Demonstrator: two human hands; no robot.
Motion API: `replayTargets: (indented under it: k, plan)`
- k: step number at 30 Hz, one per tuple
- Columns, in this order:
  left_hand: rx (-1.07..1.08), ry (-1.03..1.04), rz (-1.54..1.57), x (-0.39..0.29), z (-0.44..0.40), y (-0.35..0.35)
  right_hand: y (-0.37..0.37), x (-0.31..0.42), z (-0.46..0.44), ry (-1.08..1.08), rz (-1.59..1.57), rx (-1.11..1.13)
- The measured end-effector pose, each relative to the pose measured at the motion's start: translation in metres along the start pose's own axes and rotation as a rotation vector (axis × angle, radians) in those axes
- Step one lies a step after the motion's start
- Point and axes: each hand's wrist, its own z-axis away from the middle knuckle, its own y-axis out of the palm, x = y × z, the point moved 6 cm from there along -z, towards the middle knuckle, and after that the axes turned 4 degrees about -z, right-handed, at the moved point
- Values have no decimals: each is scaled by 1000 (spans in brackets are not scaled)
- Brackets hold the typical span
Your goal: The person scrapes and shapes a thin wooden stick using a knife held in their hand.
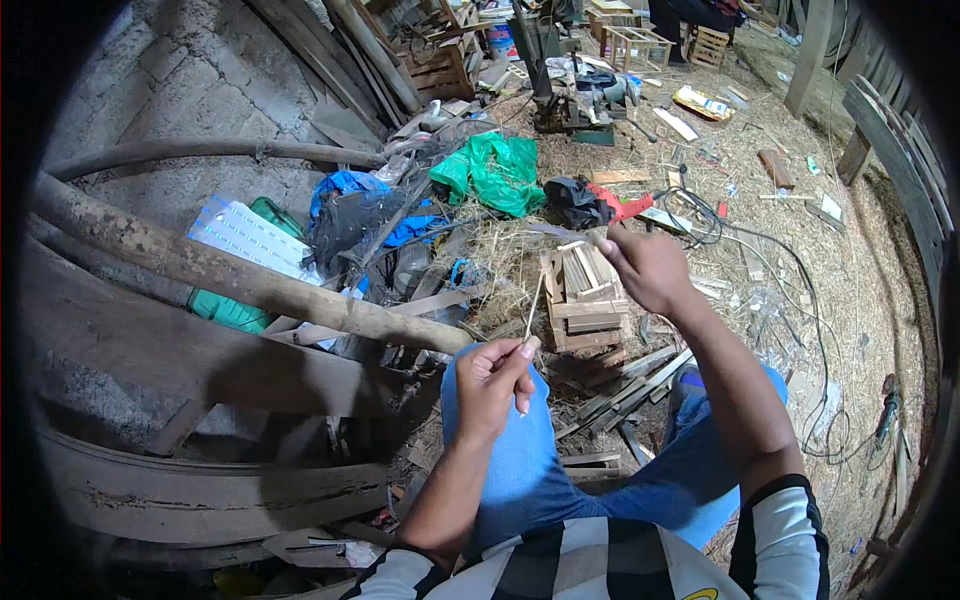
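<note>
My left hand point(490, 388) is closed, pinching a thin wooden stick point(537, 305) that points up and away from me above my left knee. To the right and farther out, my right hand point(652, 270) is closed with the thumb on top. A thin, flat, blade-like strip point(552, 231) reaches leftward from its fingers; the exact kind is hard to make out. The strip lies beyond the stick's upper end, and I cannot tell whether they touch. Between and beyond my hands, small cut wood pieces point(588, 272) are stacked on a wooden block point(585, 338).
A red power tool point(625, 206) with a black cord point(790, 262) lies beyond my right hand. Green plastic point(495, 172) is farther left. A long pole point(250, 285) crosses my left side. Wood strips point(640, 385) lie between my legs. Another person's legs point(690, 15) show far back.
</note>
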Motion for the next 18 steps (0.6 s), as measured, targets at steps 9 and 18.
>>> replayTargets:
  k: [9, 18]
  plan:
    - [89, -14, -6, 2, -4, 14, 28, 66, 32, -108, -571, 115]
    - [145, -51, -22, 4, -6, 17, 20, 52, 22, -81, -572, 120]
